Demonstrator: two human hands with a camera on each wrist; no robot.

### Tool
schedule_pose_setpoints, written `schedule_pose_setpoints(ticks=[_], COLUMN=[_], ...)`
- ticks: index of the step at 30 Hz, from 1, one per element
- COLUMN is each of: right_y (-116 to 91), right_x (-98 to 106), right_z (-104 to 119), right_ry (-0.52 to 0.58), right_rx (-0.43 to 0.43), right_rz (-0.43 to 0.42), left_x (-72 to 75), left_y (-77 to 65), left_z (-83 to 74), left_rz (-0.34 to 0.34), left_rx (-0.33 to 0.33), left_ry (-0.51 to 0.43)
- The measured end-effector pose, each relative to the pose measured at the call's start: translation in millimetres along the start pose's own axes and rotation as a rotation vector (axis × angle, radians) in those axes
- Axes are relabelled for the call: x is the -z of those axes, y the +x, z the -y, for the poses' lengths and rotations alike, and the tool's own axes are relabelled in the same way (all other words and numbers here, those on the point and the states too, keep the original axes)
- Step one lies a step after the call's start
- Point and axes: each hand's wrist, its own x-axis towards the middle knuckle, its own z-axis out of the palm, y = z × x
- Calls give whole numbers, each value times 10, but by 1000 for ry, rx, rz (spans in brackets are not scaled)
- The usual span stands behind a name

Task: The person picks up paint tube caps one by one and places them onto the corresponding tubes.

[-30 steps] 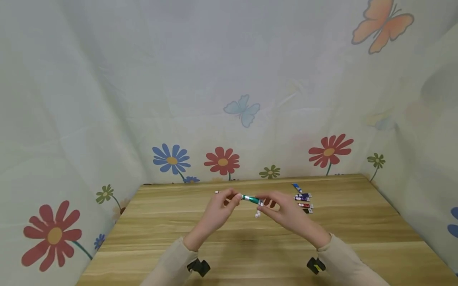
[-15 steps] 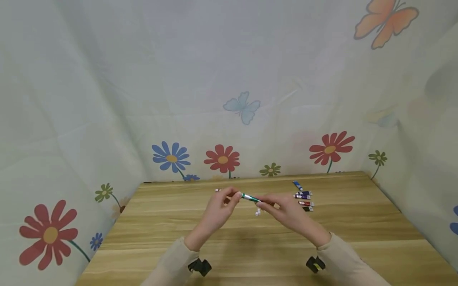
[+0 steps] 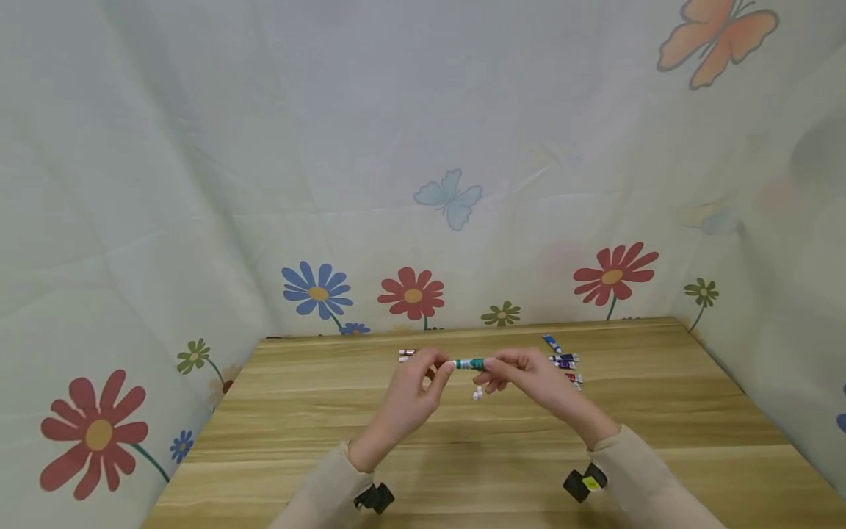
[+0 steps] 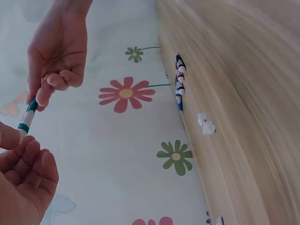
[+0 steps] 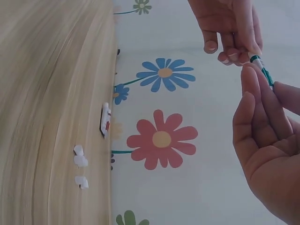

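Note:
A small green and silver paint tube (image 3: 470,364) is held level above the table between both hands. My left hand (image 3: 411,389) pinches its cap end with thumb and fingertips, and the cap is mostly hidden there. At the other end, my right hand (image 3: 538,382) pinches the flat tail between thumb and forefinger. In the left wrist view the tube (image 4: 26,118) slants between the two hands. The right wrist view shows its green band and body (image 5: 262,71), with the right fingers close alongside.
Small white pieces (image 3: 477,393) lie on the wooden table (image 3: 463,470) beyond the hands. Blue (image 3: 551,343), purple (image 3: 563,364) and red (image 3: 575,378) paint tubes lie at the right, partly behind the right hand. More tubes (image 3: 407,353) lie at the back left. A flowered cloth surrounds the table.
The paint tube has turned from sloping down rightward to nearly level. My right hand has risen slightly and shifted right, its grip still on the tail. The left hand has moved slightly right.

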Motion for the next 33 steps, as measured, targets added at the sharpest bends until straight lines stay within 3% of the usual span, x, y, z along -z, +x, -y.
schedule_pose_setpoints(ticks=[6, 12, 16, 22, 29, 33], right_y=[-1, 0, 21, 73, 99, 92], right_x=[31, 37, 4, -78, -96, -47], right_z=[-7, -7, -7, -9, -8, -21], right_ry=[79, 100, 96, 48, 12, -4], right_rx=[-29, -67, -86, -93, -122, -131], right_rz=[52, 66, 47, -16, -83, -120], left_x=[-18, -22, -15, 23, 64, 158], left_y=[21, 9, -9, -32, -34, -23], left_z=[22, 60, 99, 145, 211, 294], left_rz=[-33, -16, -11, -19, -44, -74], left_rx=[-194, -224, -163, 11, 119, 195], left_ry=[121, 128, 75, -6, -21, -55])
